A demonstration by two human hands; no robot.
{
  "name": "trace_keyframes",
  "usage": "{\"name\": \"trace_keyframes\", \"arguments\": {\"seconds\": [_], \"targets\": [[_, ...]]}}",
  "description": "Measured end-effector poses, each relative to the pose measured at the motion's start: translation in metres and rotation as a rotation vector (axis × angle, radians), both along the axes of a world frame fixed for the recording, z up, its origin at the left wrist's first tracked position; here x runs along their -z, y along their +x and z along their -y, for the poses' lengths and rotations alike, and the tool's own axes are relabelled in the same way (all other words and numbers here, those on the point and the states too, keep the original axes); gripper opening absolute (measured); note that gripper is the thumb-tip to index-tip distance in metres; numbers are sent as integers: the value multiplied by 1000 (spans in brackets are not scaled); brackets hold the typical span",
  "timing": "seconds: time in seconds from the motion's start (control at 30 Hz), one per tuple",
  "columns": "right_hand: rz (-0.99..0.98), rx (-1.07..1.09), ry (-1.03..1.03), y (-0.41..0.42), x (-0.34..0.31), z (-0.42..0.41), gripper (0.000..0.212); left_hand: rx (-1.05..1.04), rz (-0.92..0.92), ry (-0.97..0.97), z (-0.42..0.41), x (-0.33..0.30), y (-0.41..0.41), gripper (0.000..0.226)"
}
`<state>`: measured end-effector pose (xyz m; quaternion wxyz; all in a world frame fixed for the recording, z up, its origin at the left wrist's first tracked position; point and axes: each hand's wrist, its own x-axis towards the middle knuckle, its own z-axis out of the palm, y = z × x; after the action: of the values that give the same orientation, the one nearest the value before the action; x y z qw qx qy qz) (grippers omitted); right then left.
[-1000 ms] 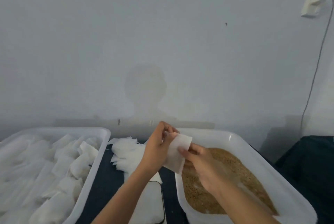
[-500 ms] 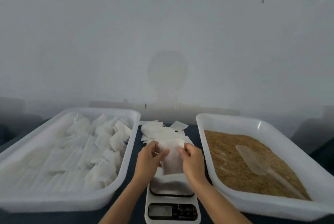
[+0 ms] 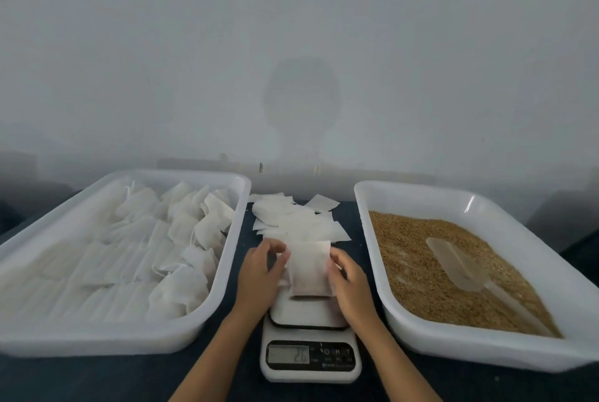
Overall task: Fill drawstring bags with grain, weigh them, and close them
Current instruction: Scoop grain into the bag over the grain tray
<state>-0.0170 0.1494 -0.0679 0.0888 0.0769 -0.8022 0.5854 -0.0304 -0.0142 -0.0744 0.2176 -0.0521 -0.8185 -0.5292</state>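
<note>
Drawstring bag (image 3: 309,268), white, flat, held upright over the platform of the scale (image 3: 309,330), just in front of a loose pile of empty bags (image 3: 298,223). Left hand (image 3: 257,278) grips its left edge, fingers curled round it; right hand (image 3: 348,281) pinches the right edge, fingers bent. Scale: white, digital, display lit, digits blurred. Left tray (image 3: 223,281): white plastic, holding many filled, closed bags (image 3: 181,239). Right tray (image 3: 366,233): white plastic, holding brown grain (image 3: 411,259); translucent scoop (image 3: 457,265) lying on the grain. All stand on a dark table (image 3: 97,379) against a grey wall (image 3: 291,45).
</note>
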Motion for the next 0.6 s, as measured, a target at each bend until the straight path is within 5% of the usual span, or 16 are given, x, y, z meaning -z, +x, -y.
{"name": "trace_keyframes", "arguments": {"seconds": [0.3, 0.6], "targets": [[72, -40, -264, 2, 4, -17, 33, -120, 28, 198, 14, 11, -5, 5], [79, -31, -312, 4, 9, -18, 39, -152, -17, 242, 17, 15, -4, 26]]}}
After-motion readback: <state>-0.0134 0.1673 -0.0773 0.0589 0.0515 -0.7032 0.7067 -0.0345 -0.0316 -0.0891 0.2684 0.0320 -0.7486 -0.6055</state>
